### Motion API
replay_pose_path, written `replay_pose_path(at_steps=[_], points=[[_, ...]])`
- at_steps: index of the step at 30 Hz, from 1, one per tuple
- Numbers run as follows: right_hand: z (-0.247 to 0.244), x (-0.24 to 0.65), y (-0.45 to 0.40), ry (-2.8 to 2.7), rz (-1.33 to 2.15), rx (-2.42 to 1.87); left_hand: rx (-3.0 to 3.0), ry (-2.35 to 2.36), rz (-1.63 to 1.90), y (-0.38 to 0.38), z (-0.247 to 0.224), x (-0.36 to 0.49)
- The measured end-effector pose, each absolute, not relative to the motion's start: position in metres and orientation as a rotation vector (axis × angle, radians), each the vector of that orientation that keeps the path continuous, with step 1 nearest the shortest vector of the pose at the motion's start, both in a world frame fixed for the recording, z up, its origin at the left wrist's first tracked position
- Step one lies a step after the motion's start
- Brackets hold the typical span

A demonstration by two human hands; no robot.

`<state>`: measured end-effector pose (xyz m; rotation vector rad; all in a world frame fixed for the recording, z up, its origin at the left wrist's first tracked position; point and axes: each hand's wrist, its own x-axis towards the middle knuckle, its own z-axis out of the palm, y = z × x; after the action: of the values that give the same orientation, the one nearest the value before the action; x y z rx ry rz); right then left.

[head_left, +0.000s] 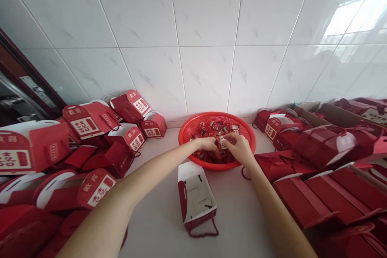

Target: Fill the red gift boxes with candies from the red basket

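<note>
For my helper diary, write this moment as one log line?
left hand: touching wrapped sweets | right hand: touching them | holder: red plastic basket | nearby: open red gift box

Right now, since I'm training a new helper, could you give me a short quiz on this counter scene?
1. True or false: the left hand and the right hand are both at the red plastic basket.
2. What fills that basket: small red-wrapped packets or loose white cards?
3. Does the open red-and-white gift box stand on the wall side of the basket or the person's side?

Key: 1 true; 2 small red-wrapped packets; 3 the person's side.
</note>
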<state>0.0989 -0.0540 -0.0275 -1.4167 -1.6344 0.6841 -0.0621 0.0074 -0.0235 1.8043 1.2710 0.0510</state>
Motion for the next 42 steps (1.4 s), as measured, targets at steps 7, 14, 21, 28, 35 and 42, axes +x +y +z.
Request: replay_pose_path(at_steps=[7,14,21,28,35,42], points=[[-0.029,0.100,-0.050,-1.497,0.687,-1.401,1.694,1.227,0.435,0.015,-0.016,-0.069],[-0.030,0.100,-0.050,-1.467,0.709,-1.372,1.798,1.318,0.532,0.027,-0.001,-0.088],[-0.028,0.101,-0.051,-1.486,0.663,-1.368,1.869,1.291,0.382,0.027,0.007,-0.098],[-0.028,0.102,-0.051,-1.592,0.717,-1.437,1.809,1.046,0.391,0.024,0.012,-0.099],[-0.026,0.102,-0.053,-1.680,0.716,-1.427,1.838,0.864,0.459,0.013,0.019,-0.094],[-0.030,0.103,-0.052,-1.493,0.646,-1.462,2.268,1.327,0.050,0.009,0.020,-0.094]])
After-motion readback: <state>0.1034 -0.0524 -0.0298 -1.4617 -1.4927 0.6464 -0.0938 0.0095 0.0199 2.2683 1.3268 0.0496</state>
